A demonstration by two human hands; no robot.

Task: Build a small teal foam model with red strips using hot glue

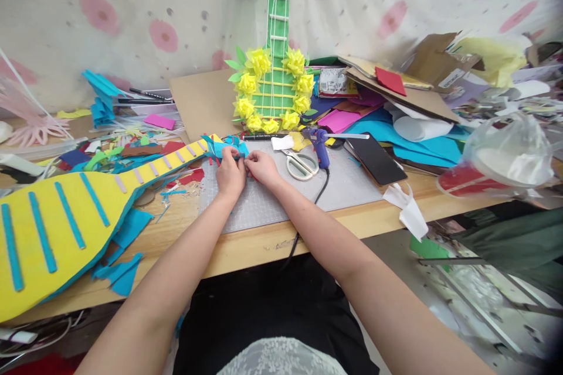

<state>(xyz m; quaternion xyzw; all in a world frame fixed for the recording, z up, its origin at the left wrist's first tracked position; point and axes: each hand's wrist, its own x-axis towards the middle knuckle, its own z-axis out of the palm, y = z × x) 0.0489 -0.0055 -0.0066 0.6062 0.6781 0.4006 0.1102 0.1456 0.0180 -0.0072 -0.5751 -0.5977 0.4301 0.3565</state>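
A yellow foam instrument (65,217) with teal stripes lies across the table's left side, its neck reaching right to a teal headpiece (233,146) with red pegs. My left hand (229,174) pinches that headpiece from below, fingers closed. My right hand (263,169) sits just to its right, fingers pressed on the same teal piece. Both rest over a grey cutting mat (272,199).
Scissors (299,164), a blue glue gun (321,147) with black cord and a dark phone (376,159) lie on the mat's right. A green foam instrument with yellow flowers (275,91) leans on the wall. Foam scraps (118,272), cardboard (409,94) and a plastic bag (510,155) crowd the table.
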